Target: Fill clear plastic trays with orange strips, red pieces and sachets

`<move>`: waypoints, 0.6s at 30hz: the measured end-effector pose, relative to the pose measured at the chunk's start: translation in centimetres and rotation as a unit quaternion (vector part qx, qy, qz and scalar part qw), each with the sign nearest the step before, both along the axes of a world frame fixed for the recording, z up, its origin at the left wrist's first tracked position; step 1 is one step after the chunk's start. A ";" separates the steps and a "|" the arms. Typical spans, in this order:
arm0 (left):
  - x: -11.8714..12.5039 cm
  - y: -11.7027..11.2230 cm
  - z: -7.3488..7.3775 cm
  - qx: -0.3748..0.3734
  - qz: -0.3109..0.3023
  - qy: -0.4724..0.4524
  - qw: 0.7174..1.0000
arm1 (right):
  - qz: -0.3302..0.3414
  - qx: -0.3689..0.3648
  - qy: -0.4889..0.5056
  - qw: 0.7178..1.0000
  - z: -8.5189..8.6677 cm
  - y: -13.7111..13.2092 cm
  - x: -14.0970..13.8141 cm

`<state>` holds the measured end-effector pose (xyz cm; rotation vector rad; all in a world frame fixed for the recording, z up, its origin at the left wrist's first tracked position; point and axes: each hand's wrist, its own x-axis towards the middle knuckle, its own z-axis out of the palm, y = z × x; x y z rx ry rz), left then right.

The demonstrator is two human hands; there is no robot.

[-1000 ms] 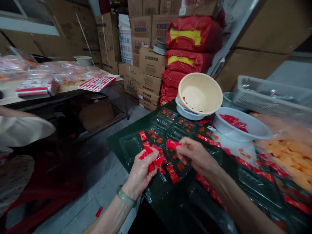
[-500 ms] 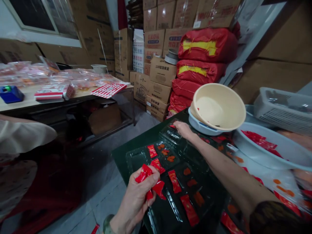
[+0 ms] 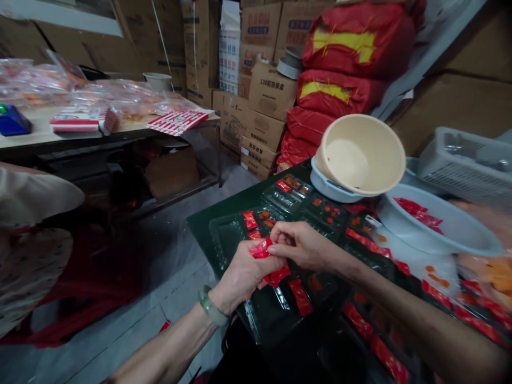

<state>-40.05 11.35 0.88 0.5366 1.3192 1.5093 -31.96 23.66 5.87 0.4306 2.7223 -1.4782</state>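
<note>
Left-hand grip (image 3: 240, 277) around red sachets (image 3: 262, 249)

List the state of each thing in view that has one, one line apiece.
left hand: closed around red sachets
right hand: fingers curled at those sachets
clear plastic trays: lying open, sachets and orange pieces in compartments
cream bowl: tilted, resting on a white bowl
white basin: holding red sachets
red sacks: stacked, bulging

Crinkled glossy red sachets (image 3: 262, 249) bunch together above a clear plastic tray (image 3: 226, 242).
</note>
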 end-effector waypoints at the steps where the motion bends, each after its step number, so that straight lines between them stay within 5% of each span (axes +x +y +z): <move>1: 0.2 0.1 0.1 -0.003 -0.017 0.020 1.000 | -0.015 -0.003 -0.006 1.000 0.0 -0.5 0.4; 10: -0.1 0.6 0.1 0.002 -0.142 0.060 0.988 | -0.019 -0.144 -0.068 0.987 1.0 0.4 1.1; 15: -1.1 0.7 -1.1 0.000 -0.126 0.027 0.992 | -0.027 -0.139 -0.037 0.989 0.7 1.0 0.8; 18: -1.6 1.0 -0.7 -0.008 -0.097 -0.033 0.995 | -0.093 -0.136 0.004 0.986 0.1 2.4 0.7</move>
